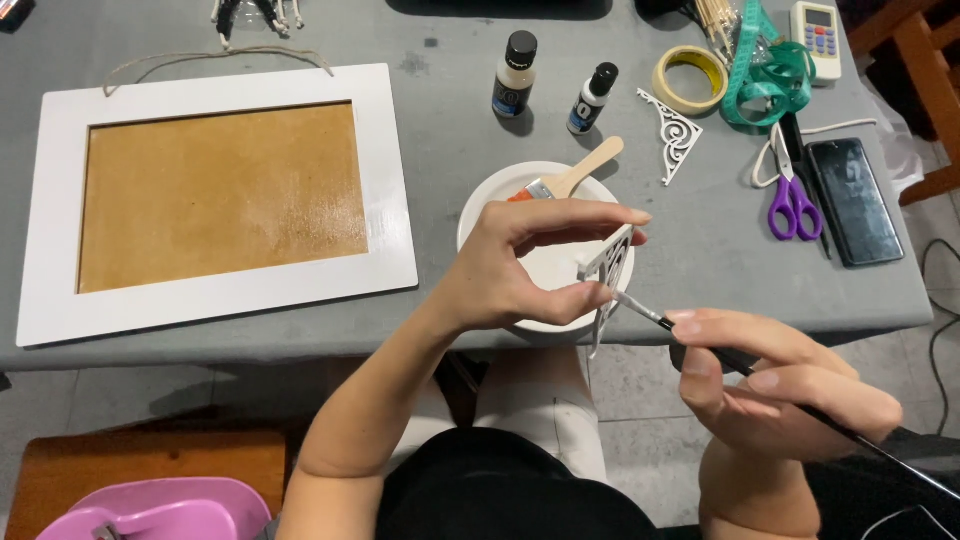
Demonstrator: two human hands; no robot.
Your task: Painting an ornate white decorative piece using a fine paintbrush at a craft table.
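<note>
The right hand [775,385], nearest the camera at the lower right, is closed in a pen-like pinch around a thin black-handled brush [760,368], thumb and forefinger pressed to the shaft just behind the ferrule. The long axis of the brush runs diagonally, its handle trailing off toward the lower right edge and its white-loaded tip pointing up and left, where it touches a small white scrollwork ornament [610,270]. The left hand [520,265] pinches that ornament between the thumb below and the fingertips above, the remaining fingers curled loosely; the piece stands nearly on edge, its longer side running from upper right to lower left, held in the air over the near rim of a round white bowl [500,195]. A wide flat brush with a pale wooden handle [575,175] lies across the bowl, its handle pointing up and right. Beyond the bowl, on the grey table [440,130], stand two small black-capped bottles [515,75], near each other, and a second white scroll piece [672,130] lies flat just beside a roll of masking tape [690,78]. To the right lie purple-handled scissors [793,190] and a dark phone [853,200], side by side. Well to the left rests a white picture frame with a brown board panel [215,195].
</note>
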